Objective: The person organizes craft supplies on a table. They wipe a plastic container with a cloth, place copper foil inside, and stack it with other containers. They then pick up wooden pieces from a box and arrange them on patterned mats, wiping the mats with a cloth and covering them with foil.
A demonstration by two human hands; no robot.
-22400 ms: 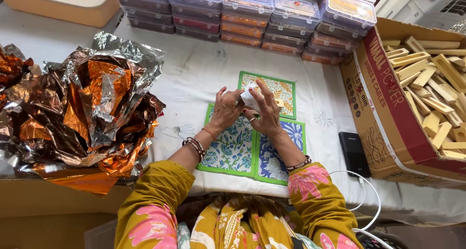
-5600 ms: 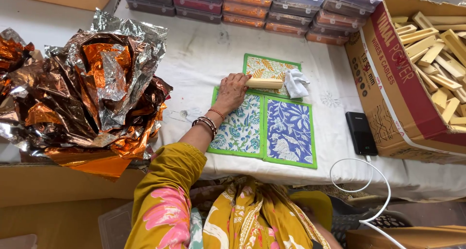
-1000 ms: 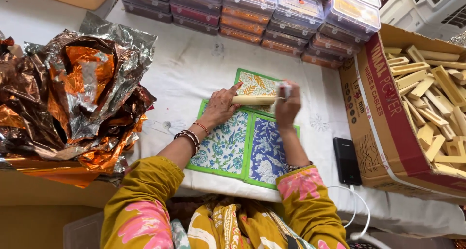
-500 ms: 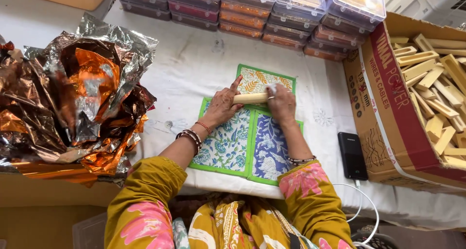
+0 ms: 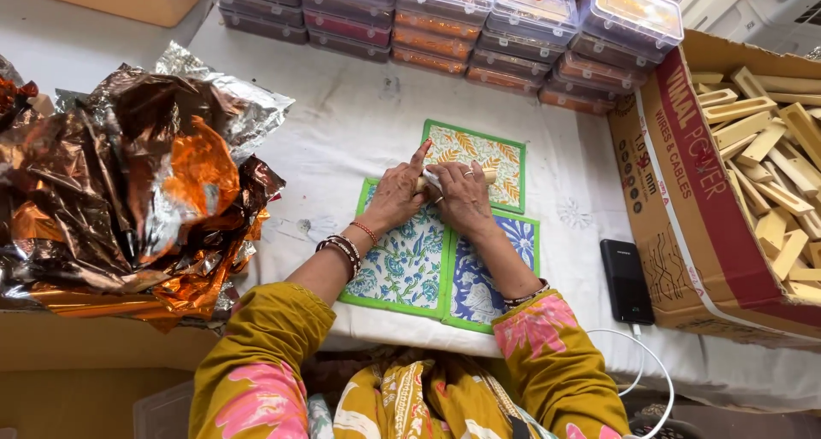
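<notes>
A pale wooden stick [image 5: 489, 176] lies across the yellow leaf-patterned mat [image 5: 479, 153], mostly covered by my fingers. My left hand [image 5: 398, 198] grips its left end, index finger stretched forward. My right hand [image 5: 462, 197] lies over the middle of the stick and presses a small white cloth [image 5: 432, 181] against it. Both hands rest above two green-edged printed mats, a teal one [image 5: 402, 264] and a blue one [image 5: 496, 264], on the white tablecloth.
A pile of crumpled orange and silver foil [image 5: 128, 182] fills the left. Stacked clear lidded containers [image 5: 479, 20] line the far edge. A cardboard box [image 5: 684, 191] holding several wooden sticks [image 5: 770, 165] stands at the right. A black power bank [image 5: 626, 281] with a white cable lies beside it.
My right hand has slid left along the stick, toward my left hand, taking the white cloth with it. The left hand stays on the stick's left end.
</notes>
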